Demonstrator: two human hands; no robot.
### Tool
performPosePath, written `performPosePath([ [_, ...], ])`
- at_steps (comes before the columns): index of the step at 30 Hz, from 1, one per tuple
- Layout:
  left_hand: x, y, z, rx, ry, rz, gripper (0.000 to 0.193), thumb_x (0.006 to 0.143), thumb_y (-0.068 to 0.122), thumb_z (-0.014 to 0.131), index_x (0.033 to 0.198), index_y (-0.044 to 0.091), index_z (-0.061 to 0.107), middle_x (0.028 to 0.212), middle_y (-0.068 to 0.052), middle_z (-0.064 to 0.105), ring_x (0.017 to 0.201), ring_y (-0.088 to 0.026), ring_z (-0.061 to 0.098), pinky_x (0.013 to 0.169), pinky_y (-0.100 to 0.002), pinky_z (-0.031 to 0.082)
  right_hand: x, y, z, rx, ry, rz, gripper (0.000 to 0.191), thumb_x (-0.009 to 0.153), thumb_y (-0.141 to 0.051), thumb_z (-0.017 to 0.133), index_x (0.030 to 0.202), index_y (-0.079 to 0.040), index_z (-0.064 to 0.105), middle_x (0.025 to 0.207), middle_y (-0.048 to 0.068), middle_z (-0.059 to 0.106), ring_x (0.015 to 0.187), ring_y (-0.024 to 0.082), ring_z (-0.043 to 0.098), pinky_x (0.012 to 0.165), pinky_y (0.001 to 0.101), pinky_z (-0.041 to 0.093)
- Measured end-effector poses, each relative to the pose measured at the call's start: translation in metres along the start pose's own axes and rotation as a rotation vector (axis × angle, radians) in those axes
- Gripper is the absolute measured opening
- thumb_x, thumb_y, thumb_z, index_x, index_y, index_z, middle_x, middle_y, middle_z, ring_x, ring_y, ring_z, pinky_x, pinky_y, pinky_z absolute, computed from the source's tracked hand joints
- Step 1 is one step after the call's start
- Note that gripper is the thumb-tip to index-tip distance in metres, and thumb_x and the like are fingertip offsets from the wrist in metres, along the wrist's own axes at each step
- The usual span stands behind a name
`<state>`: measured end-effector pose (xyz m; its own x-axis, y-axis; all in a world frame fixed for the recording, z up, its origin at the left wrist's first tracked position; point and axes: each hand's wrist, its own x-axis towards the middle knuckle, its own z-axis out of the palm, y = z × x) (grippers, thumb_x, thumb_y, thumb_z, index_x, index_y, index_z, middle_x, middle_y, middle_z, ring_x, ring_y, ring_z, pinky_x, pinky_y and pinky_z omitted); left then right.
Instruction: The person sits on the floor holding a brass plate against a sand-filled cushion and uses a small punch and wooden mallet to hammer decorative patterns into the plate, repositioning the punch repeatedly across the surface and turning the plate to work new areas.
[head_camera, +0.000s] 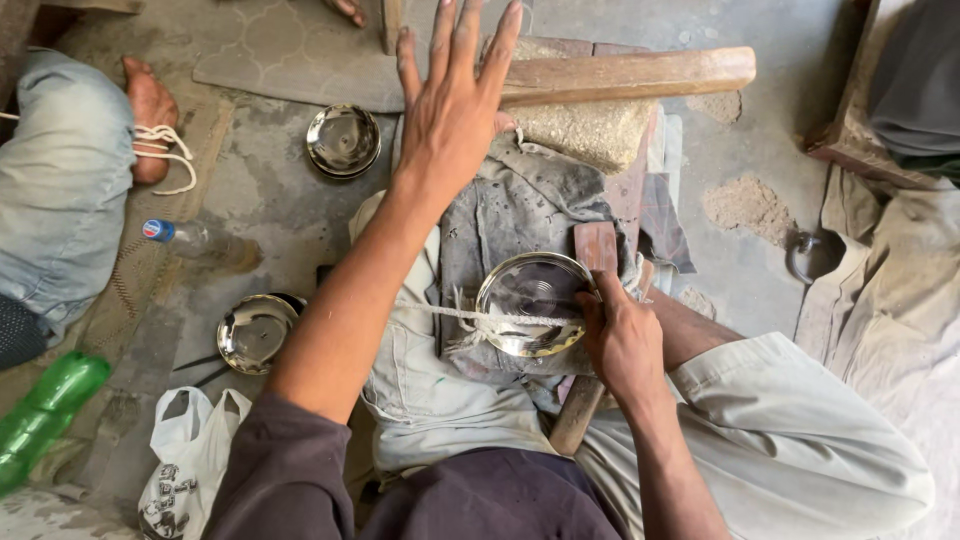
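Observation:
My right hand (622, 338) grips the right rim of a shiny round metal plate (527, 297) that rests on a dirty grey cloth (510, 215) over my lap. A white cord (500, 318) runs across the plate's lower part. My left hand (455, 100) is stretched forward with its fingers spread and nothing in it, near a long wooden bar (640, 72) and a rough stone block (590, 130). A reddish wooden piece (597, 245) stands behind the plate.
Two more metal plates lie on the concrete floor, one far (343, 140) and one near left (255, 332). A plastic bottle (200, 240), a green bottle (45, 405) and a white bag (190, 455) sit left. Another person's leg (60, 180) and foot (150, 110) are at the left.

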<state>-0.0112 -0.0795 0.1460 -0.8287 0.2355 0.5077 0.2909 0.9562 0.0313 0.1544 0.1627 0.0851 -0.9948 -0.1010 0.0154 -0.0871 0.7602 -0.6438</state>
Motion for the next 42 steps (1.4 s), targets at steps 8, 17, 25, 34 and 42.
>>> performPosePath([
  [8, -0.048, 0.071, 0.03, -0.339, -0.253, 0.586, 0.035, 0.102, 0.003, 0.061, 0.132, 0.02, 0.07, 0.119, -0.007, 0.06, 0.093, -0.021, 0.062, 0.079, -0.039, 0.051, -0.001, 0.005, 0.006, -0.037, 0.067, -0.089, 0.027, 0.095, -0.016, 0.068, 0.121, -0.01, 0.066, 0.094, 0.02, 0.07, 0.079, 0.043, 0.067, 0.063, 0.0506, 0.052],
  [17, -0.026, 0.076, 0.022, -0.299, -0.201, 0.624, 0.032, 0.091, 0.007, 0.066, 0.12, 0.017, 0.073, 0.126, -0.004, 0.06, 0.104, -0.022, 0.065, 0.084, -0.04, 0.051, -0.009, 0.011, 0.008, -0.005, 0.087, -0.02, 0.027, 0.095, -0.016, 0.068, 0.121, -0.007, 0.066, 0.097, 0.021, 0.073, 0.079, 0.043, 0.069, 0.063, 0.051, 0.053],
  [25, -0.137, -0.093, -0.037, -0.122, -0.163, -0.759, 0.066, 0.085, 0.035, 0.091, 0.138, 0.005, 0.063, 0.108, -0.021, 0.063, 0.095, -0.04, 0.063, 0.088, -0.05, 0.05, -0.01, 0.009, 0.008, 0.007, 0.102, -0.007, 0.029, 0.094, -0.014, 0.069, 0.121, -0.005, 0.066, 0.1, 0.022, 0.072, 0.082, 0.043, 0.07, 0.065, 0.0488, 0.055],
  [34, -0.177, -0.076, 0.029, -0.174, -0.62, -0.856, 0.039, 0.094, 0.021, 0.075, 0.127, 0.003, 0.063, 0.122, -0.023, 0.064, 0.111, -0.039, 0.065, 0.09, -0.047, 0.055, -0.013, 0.008, 0.007, -0.003, 0.108, 0.041, 0.029, 0.093, -0.013, 0.07, 0.12, -0.006, 0.066, 0.099, 0.021, 0.073, 0.081, 0.041, 0.071, 0.064, 0.048, 0.056],
  [42, -0.085, -0.067, -0.003, -0.601, 0.128, -0.381, 0.04, 0.103, 0.016, 0.069, 0.139, 0.002, 0.059, 0.146, -0.022, 0.058, 0.125, -0.035, 0.066, 0.097, -0.043, 0.06, -0.01, 0.004, 0.007, -0.01, 0.094, 0.017, 0.028, 0.093, -0.011, 0.068, 0.121, -0.006, 0.065, 0.101, 0.02, 0.073, 0.082, 0.041, 0.071, 0.065, 0.0478, 0.056],
])
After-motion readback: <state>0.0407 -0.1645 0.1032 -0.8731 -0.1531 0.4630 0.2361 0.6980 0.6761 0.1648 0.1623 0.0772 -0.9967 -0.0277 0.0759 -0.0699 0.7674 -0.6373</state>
